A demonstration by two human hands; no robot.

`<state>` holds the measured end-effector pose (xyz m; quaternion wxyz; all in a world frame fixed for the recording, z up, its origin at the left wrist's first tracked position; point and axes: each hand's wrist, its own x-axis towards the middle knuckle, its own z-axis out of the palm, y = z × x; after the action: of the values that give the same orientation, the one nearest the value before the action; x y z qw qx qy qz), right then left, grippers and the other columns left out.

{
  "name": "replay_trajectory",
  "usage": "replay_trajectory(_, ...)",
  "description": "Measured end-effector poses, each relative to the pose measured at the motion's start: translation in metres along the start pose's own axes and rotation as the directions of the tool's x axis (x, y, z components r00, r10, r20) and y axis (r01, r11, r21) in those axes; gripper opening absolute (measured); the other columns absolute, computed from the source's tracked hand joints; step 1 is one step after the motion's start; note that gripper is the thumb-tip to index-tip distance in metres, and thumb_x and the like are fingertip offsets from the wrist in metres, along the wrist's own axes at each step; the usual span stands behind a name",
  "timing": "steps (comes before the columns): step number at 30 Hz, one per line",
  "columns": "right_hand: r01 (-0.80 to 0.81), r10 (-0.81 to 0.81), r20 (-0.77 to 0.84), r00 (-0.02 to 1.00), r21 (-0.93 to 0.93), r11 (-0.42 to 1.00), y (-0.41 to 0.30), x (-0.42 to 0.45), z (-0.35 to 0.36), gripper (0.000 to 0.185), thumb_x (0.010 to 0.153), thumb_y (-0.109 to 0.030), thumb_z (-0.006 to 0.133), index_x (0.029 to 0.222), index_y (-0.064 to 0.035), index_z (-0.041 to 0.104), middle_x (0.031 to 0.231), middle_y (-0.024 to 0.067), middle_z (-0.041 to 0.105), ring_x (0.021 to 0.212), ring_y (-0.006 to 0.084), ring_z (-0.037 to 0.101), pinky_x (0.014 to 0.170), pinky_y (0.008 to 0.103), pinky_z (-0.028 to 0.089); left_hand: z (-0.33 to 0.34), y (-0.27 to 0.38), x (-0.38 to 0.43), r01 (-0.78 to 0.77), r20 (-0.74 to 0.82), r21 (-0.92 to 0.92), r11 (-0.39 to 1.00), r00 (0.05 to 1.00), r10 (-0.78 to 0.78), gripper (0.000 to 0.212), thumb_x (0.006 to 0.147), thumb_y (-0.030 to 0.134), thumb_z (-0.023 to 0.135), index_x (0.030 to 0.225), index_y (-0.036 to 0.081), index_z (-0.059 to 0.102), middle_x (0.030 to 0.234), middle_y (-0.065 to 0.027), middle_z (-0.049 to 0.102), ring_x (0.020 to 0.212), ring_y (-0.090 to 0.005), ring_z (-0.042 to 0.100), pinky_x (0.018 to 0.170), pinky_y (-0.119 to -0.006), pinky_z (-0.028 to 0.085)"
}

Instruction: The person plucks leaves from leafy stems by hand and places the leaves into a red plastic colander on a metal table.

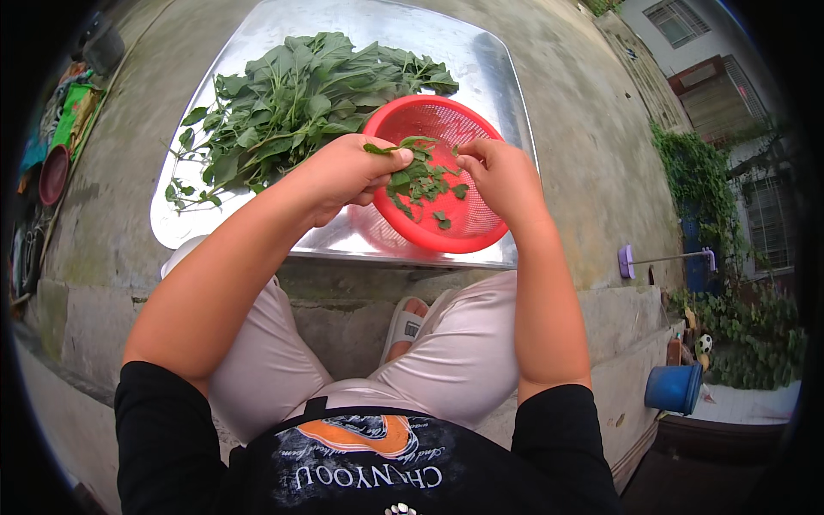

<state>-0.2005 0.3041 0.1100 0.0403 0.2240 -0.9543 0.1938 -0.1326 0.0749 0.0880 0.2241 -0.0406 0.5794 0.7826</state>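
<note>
A large heap of leafy green stems (302, 96) lies on a shiny metal table (450, 32). At its near right side sits a round red plastic colander (444, 241) with torn green leaves (421, 180) inside. My left hand (367, 167) is over the colander's left rim, pinching a leafy green sprig (383, 149) between thumb and forefinger. Over the colander's right side is my right hand (496, 170), its thumb and forefinger pinching a small piece of leaf (456, 150).
My knees are below the table's near edge, above a concrete step. At the far left are a maroon basin (54, 175) and a dark bucket (103, 48). On the right stand a blue bucket (673, 389) and a purple-headed long-handled tool (626, 261).
</note>
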Motion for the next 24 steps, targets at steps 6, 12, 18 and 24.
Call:
replay_trajectory(6,0.271,-0.25,-0.106,0.963,0.387,0.881,-0.029,-0.008,0.002,0.012,0.088,-0.015,0.069,0.098,-0.0086,0.071,0.083,0.008,0.066,0.072,0.0247,0.065,0.064,0.0359,0.052,-0.005,-0.007,0.004,-0.016,-0.026,0.04,0.999,1.0,0.017,0.025,0.099,0.03,0.063,0.081,0.012,0.064,0.063,0.008,0.043,0.053,-0.005,0.033,0.048,-0.024,0.026)
replay_trajectory(12,0.295,-0.267,-0.136,0.954,0.262,0.919,-0.033,-0.005,0.009,0.011,0.088,-0.014,0.069,0.091,-0.0037,0.067,0.082,0.0101,0.066,0.069,0.0222,0.062,0.062,0.0336,0.05,-0.001,-0.003,0.0,-0.01,-0.049,0.102,0.995,0.999,0.015,0.026,0.099,0.03,0.063,0.081,0.012,0.064,0.063,0.0076,0.043,0.053,-0.0053,0.033,0.048,-0.024,0.026)
replay_trajectory(18,0.224,-0.203,-0.1,0.974,0.536,0.814,-0.016,0.0,0.012,0.012,0.089,-0.014,0.068,0.089,-0.002,0.067,0.081,0.0098,0.066,0.068,0.0216,0.062,0.063,0.0339,0.049,-0.002,-0.004,0.001,0.01,-0.024,0.021,1.0,1.0,-0.01,0.03,0.099,0.03,0.063,0.074,0.014,0.057,0.061,0.0086,0.039,0.052,-0.0048,0.029,0.048,-0.024,0.023)
replay_trajectory(24,0.267,-0.257,-0.076,0.963,0.374,0.888,-0.027,-0.006,0.009,0.017,0.091,-0.018,0.068,0.091,-0.0006,0.068,0.078,0.0069,0.066,0.067,0.0147,0.06,0.062,0.0304,0.048,-0.002,-0.006,0.002,0.02,-0.026,0.016,1.0,0.999,-0.02,0.031,0.099,0.028,0.062,0.072,0.015,0.055,0.06,0.0088,0.038,0.051,-0.0047,0.027,0.048,-0.024,0.022)
